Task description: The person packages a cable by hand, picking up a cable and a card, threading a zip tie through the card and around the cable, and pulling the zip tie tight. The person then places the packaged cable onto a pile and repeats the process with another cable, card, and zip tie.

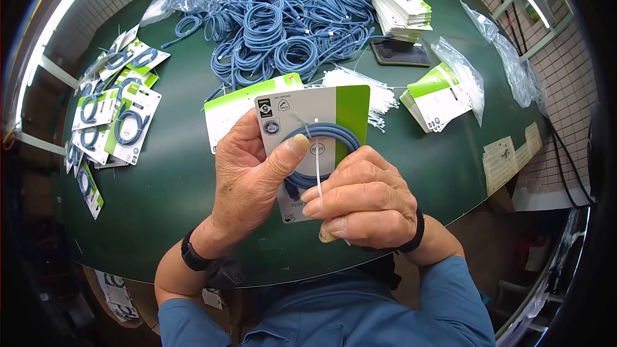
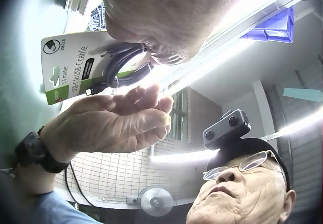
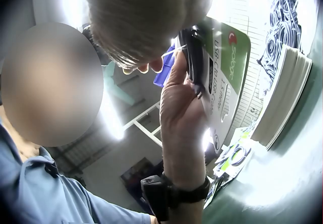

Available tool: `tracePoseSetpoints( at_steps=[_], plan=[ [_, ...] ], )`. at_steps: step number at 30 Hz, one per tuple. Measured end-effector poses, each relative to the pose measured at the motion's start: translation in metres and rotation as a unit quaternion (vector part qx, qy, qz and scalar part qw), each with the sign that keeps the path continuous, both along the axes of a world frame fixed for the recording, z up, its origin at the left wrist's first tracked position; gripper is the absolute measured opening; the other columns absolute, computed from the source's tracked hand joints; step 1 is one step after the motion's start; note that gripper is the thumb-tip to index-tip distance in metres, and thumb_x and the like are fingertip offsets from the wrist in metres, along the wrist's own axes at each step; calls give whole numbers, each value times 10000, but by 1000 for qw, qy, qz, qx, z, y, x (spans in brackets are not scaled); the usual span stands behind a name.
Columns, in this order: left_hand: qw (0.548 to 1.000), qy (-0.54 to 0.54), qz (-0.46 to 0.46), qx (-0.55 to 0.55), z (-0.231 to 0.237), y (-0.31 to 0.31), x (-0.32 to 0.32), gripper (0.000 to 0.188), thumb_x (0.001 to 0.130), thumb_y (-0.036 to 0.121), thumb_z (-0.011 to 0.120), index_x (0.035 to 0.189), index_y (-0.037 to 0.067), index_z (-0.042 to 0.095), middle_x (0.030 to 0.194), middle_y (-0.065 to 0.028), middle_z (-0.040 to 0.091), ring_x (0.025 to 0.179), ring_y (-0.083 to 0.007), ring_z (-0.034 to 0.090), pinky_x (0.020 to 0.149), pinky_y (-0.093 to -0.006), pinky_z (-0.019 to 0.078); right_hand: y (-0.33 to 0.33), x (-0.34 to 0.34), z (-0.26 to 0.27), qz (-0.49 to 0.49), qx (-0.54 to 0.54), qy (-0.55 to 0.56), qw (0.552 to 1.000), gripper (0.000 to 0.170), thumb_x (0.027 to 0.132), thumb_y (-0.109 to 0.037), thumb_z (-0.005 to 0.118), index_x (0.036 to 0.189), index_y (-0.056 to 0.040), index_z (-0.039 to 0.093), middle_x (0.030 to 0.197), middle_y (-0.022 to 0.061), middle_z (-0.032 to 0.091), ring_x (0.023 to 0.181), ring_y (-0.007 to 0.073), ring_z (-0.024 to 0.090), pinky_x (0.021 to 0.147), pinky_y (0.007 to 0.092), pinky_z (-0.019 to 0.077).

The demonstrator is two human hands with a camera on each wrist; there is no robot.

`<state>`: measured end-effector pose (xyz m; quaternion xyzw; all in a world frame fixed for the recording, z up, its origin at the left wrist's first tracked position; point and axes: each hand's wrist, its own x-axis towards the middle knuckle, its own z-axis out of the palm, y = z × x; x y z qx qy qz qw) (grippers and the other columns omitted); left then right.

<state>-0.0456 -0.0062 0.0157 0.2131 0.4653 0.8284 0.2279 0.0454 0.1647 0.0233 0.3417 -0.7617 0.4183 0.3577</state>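
Note:
My left hand (image 1: 241, 177) grips a white and green printed card (image 1: 352, 106), its thumb pressing a coiled blue USB-C cable (image 1: 331, 130) against the card's face. A white cable tie (image 1: 318, 167) loops through the card and round the coil, with its tail hanging down the front. My right hand (image 1: 373, 202) pinches this tail between thumb and curled fingers, just right of the coil. In the left wrist view the card (image 2: 70, 57) shows its USB-C print, with the right hand (image 2: 116, 125) below it. The left hand's fingers behind the card are hidden in the head view.
A big heap of coiled blue cables (image 1: 270, 26) fills the back of the green table (image 1: 424, 186). Carded cables (image 1: 132, 122) pile up at left. Loose white ties (image 1: 379, 99), a phone (image 1: 400, 53), card stacks (image 1: 398, 3) and plastic bags (image 1: 508, 58) lie right of the heap.

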Motion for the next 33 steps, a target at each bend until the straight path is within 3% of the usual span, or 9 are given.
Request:
tracePoseSetpoints(
  at_steps=[7, 10, 15, 19, 22, 30, 33],
  plan=[
    [1000, -7, -11, 0, -3, 1, 1, 406, 989, 14, 686, 1376, -36, 575, 1221, -133, 717, 1088, -164, 695, 969, -324, 573, -2, -2, -2, -28, 40, 16, 999, 274, 839, -47, 821, 1047, -83, 646, 1083, 95, 738, 904, 247, 747, 707, 351, 568],
    [1000, 2, -13, -2, -5, 2, 1, 393, 992, 13, 681, 1368, -38, 579, 1213, -129, 719, 1083, -161, 694, 964, -322, 572, -2, -2, -5, -87, 48, 11, 995, 314, 802, 12, 833, 1052, -62, 659, 1081, 116, 734, 890, 250, 738, 673, 336, 577],
    [1000, 17, -12, -23, -8, 4, 0, 367, 999, 18, 672, 1351, -39, 590, 1194, -114, 725, 1066, -148, 692, 953, -316, 571, 0, -6, -6, -94, 44, 5, 995, 303, 820, 43, 819, 1060, -48, 659, 1075, 134, 729, 861, 242, 728, 656, 320, 573],
    [999, 16, -19, -42, -13, 7, 4, 343, 1003, 26, 670, 1334, -38, 601, 1182, -104, 729, 1050, -134, 690, 942, -308, 571, 3, -7, -3, -60, -43, -31, 997, 288, 845, 54, 807, 1078, -36, 662, 1029, 140, 733, 837, 231, 717, 663, 322, 566],
    [998, 16, -24, -50, -15, 9, 8, 329, 1006, 29, 670, 1322, -36, 608, 1177, -101, 731, 1040, -127, 690, 933, -303, 573, 5, -15, -15, -87, -191, -4, 978, 235, 870, 51, 796, 1062, -17, 678, 960, 145, 740, 834, 224, 716, 664, 335, 553],
    [998, 34, -12, -58, -14, 11, 9, 302, 1003, 25, 674, 1294, -35, 625, 1164, -99, 735, 1022, -119, 689, 912, -289, 573, 22, -21, -4, -202, -10, 33, 979, 219, 856, 47, 803, 1053, 11, 715, 935, 147, 745, 812, 236, 702, 700, 343, 551],
    [997, 53, -2, -64, -13, 10, 10, 295, 998, 21, 678, 1284, -36, 633, 1157, -98, 738, 1020, -119, 689, 909, -285, 571, 24, -24, -7, -202, 15, 52, 978, 235, 856, 43, 802, 1072, -3, 724, 942, 140, 739, 803, 231, 695, 703, 338, 551]
  ],
)
